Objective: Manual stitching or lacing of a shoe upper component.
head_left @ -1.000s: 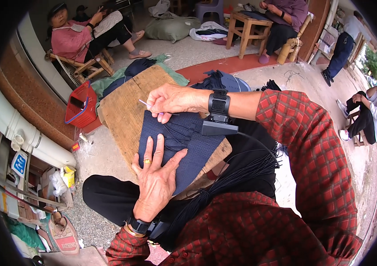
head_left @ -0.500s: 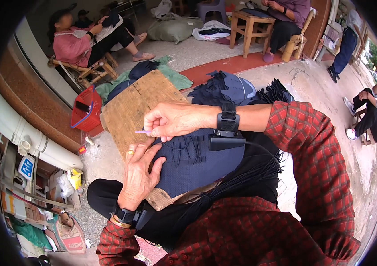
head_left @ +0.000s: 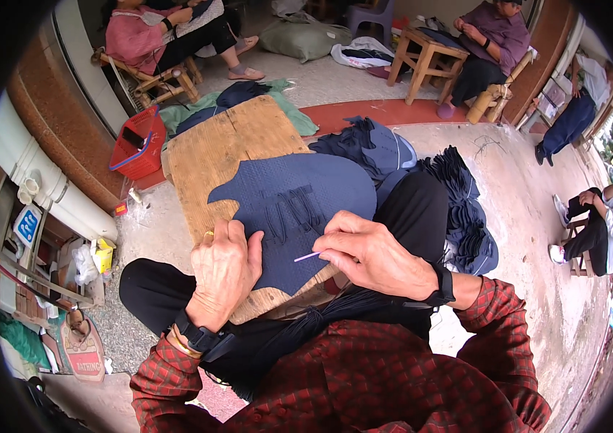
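A dark blue textured fabric piece, shaped like a shoe upper, lies across a wooden board over my lap. Dark cords run in loops through its middle. My right hand is above its near right edge, a thin purple stick-like tool pinched between thumb and fingers and pointing left; whether its tip is hooked is too small to see. At the left edge of the piece rests my left hand, thumb apart from the bent fingers, the thumb touching the fabric. Its fingertips are partly hidden.
Stacked dark blue pieces lie right of my knee, with more beyond the board. A red basket stands at the far left. Seated people work farther back, near a wooden stool. White pipes run along the left.
My right hand has come from the far left edge of the fabric toward its near right side, still holding the purple tool. The cords and fabric are now more exposed. The view has shifted slightly.
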